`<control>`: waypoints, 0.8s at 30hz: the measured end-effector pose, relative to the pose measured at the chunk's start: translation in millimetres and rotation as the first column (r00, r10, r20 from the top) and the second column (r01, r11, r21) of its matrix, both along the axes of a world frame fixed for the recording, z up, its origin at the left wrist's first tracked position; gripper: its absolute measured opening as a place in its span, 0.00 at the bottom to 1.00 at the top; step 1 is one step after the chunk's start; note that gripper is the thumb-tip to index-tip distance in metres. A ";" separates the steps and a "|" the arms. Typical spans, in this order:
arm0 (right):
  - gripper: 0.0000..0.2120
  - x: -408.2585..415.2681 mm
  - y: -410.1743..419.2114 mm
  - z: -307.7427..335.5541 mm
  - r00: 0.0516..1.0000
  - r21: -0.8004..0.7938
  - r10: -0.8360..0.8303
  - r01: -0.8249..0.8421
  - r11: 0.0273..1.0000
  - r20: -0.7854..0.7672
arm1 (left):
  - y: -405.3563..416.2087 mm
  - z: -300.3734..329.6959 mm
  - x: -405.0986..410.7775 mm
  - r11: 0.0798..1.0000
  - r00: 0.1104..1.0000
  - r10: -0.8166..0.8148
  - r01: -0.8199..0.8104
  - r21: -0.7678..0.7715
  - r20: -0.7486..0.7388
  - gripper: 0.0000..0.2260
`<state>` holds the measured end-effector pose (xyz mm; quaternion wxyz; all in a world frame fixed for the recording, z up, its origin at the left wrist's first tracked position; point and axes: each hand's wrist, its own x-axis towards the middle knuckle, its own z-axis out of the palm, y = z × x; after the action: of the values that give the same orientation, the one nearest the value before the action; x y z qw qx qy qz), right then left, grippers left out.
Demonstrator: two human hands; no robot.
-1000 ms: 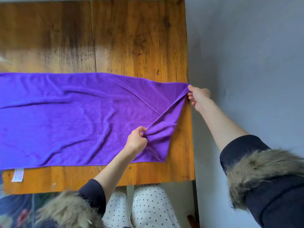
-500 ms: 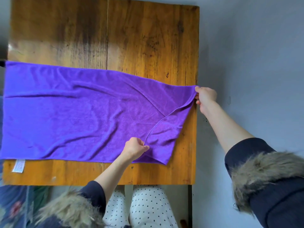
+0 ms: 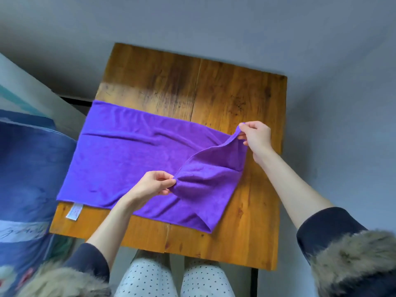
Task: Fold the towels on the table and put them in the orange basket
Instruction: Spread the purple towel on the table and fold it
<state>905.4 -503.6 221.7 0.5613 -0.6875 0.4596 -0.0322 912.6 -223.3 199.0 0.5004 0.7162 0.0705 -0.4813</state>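
Wooden table, frame centre: we log one purple towel, long axis left-right. Our left hand pinches its near right corner; our right hand pinches its far right corner, lifted.

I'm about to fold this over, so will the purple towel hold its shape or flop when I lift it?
Probably floppy: the purple towel sags between the left hand and right hand. It looks light, lifted by fingertip pinches. Its wrinkles suggest it will drag on the table.
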 end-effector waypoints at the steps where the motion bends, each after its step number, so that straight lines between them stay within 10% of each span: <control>1: 0.03 10.5 15.0 6.5 0.999 0.001 0.029 -0.029 1.000 0.014 | 14.6 4.4 7.8 1.000 1.000 0.000 0.000 0.003 0.031 0.04; 16: 0.04 164.9 232.5 49.0 0.954 0.023 0.260 -0.266 0.964 0.151 | 240.2 31.6 76.5 0.970 0.970 0.243 -0.242 -0.032 0.012 0.08; 24: 0.10 197.0 280.8 -2.7 0.900 -0.014 0.437 -0.437 0.899 0.002 | 278.0 -25.3 79.8 0.886 0.911 0.399 -0.413 0.212 0.108 0.06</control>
<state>1102.4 -222.9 219.0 0.5509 -0.7766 0.2921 0.0896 992.4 54.7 173.7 0.5056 0.7532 0.2585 -0.3321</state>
